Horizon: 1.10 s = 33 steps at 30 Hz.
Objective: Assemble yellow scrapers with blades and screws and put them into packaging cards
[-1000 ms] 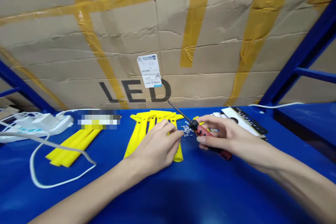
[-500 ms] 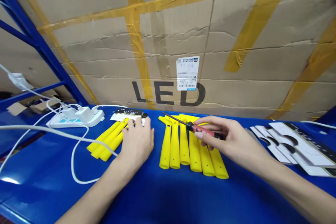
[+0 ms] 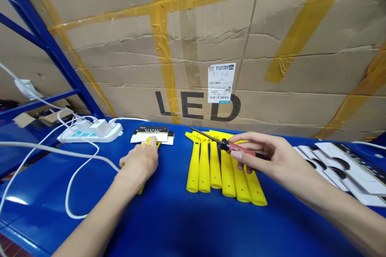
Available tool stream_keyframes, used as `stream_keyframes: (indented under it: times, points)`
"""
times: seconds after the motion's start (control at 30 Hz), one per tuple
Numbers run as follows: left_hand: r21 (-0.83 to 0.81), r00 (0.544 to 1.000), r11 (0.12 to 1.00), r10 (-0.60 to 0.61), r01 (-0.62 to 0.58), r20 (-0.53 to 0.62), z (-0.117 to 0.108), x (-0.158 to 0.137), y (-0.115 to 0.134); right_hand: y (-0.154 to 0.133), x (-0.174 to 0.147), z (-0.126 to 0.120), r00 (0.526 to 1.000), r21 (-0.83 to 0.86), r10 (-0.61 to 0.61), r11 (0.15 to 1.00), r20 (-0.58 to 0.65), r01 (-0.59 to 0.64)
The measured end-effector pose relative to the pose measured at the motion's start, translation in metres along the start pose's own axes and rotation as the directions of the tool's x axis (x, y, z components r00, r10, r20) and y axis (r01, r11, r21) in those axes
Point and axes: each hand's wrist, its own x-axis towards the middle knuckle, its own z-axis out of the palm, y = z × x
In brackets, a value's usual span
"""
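My left hand (image 3: 140,163) is closed round yellow plastic handles (image 3: 140,189); only their ends show past my fingers and palm, so how many I hold is hidden. Just beyond my fingertips lie black-and-white printed cards (image 3: 150,133). In my right hand (image 3: 265,150) is a screwdriver (image 3: 241,149) with a red and black grip, its long dark shaft pointing up and to the left. Beneath it, several more yellow plastic handles (image 3: 204,168) rest side by side on the blue table, wide hollow ends toward me.
A white power strip (image 3: 113,133) with plugs and looping white cables (image 3: 68,192) occupies the left. On the right, more white and black cards (image 3: 352,168) are stacked. A large taped cardboard box (image 3: 126,64) marked LED stands behind the blue table (image 3: 181,225).
My left hand has closed on the yellow handles at the left, which lay loosely under it before. My right hand still holds the screwdriver over the row. The view has shifted slightly.
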Motion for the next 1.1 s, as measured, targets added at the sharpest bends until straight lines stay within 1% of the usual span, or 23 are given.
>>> stream_keyframes:
  times: [0.07, 0.1, 0.17, 0.23, 0.37, 0.47, 0.67, 0.73, 0.77, 0.8, 0.87, 0.93, 1.0, 1.03, 1.1]
  points:
    - [0.045, 0.996, 0.997, -0.071, 0.068, 0.048, -0.002, -0.01, 0.014, -0.001, -0.002, 0.003, 1.0, 0.014, 0.02, 1.0, -0.014, -0.02]
    - [0.062, 0.995, 0.995, -0.078, 0.074, 0.06, -0.004, -0.015, 0.021, -0.001, -0.003, 0.005, 0.999, 0.022, 0.03, 0.999, -0.016, -0.03]
    - [0.083, 0.996, 0.995, -0.062, 0.057, 0.06, -0.009, -0.022, 0.032, -0.001, -0.005, 0.01, 0.999, 0.033, 0.051, 0.998, -0.005, -0.05]
    - [0.099, 0.999, 0.995, -0.028, 0.024, 0.042, -0.014, -0.027, 0.037, -0.001, -0.005, 0.016, 0.998, 0.035, 0.066, 0.997, 0.016, -0.067]
    - [0.142, 0.999, 0.989, 0.035, -0.034, -0.001, -0.021, -0.031, 0.035, -0.001, -0.005, 0.023, 0.996, 0.046, 0.077, 0.996, 0.041, -0.079]
    - [0.16, 0.998, 0.986, 0.043, -0.036, -0.038, -0.018, -0.028, 0.032, 0.001, -0.003, 0.022, 0.995, 0.044, 0.082, 0.995, 0.054, -0.084]
    - [0.108, 0.996, 0.993, 0.061, -0.054, -0.067, -0.012, -0.016, 0.026, 0.0, -0.004, 0.016, 0.997, 0.065, 0.07, 0.995, 0.033, -0.073]
    - [0.097, 0.992, 0.994, 0.068, -0.057, -0.107, -0.015, -0.017, 0.026, -0.003, -0.006, 0.014, 0.997, 0.084, 0.068, 0.994, 0.026, -0.07]
    - [0.096, 0.986, 0.994, 0.07, -0.056, -0.149, -0.017, -0.019, 0.028, -0.004, -0.007, 0.012, 0.997, 0.101, 0.068, 0.992, 0.023, -0.07]
    - [0.094, 0.976, 0.994, 0.074, -0.056, -0.204, -0.019, -0.021, 0.03, -0.005, -0.008, 0.01, 0.998, 0.12, 0.069, 0.99, 0.016, -0.07]
    - [0.084, 0.94, 0.993, 0.108, -0.085, -0.323, -0.023, -0.026, 0.037, -0.005, -0.01, 0.005, 0.996, 0.173, 0.091, 0.981, -0.02, -0.086]
    - [0.061, 0.894, 0.983, 0.183, -0.173, -0.408, -0.027, -0.031, 0.048, -0.004, -0.012, -0.003, 0.987, 0.252, 0.127, 0.963, -0.096, -0.1]
    - [0.025, 0.844, 0.949, 0.29, -0.313, -0.451, -0.03, -0.035, 0.062, 0.0, -0.015, -0.015, 0.974, 0.333, 0.163, 0.937, -0.159, -0.103]
    - [-0.002, 0.811, 0.916, 0.355, -0.402, -0.464, -0.031, -0.036, 0.069, 0.003, -0.016, -0.022, 0.968, 0.364, 0.18, 0.926, -0.175, -0.106]
    - [-0.074, 0.734, 0.81, 0.484, -0.582, -0.477, -0.034, -0.039, 0.084, 0.008, -0.018, -0.037, 0.959, 0.405, 0.206, 0.907, -0.197, -0.112]
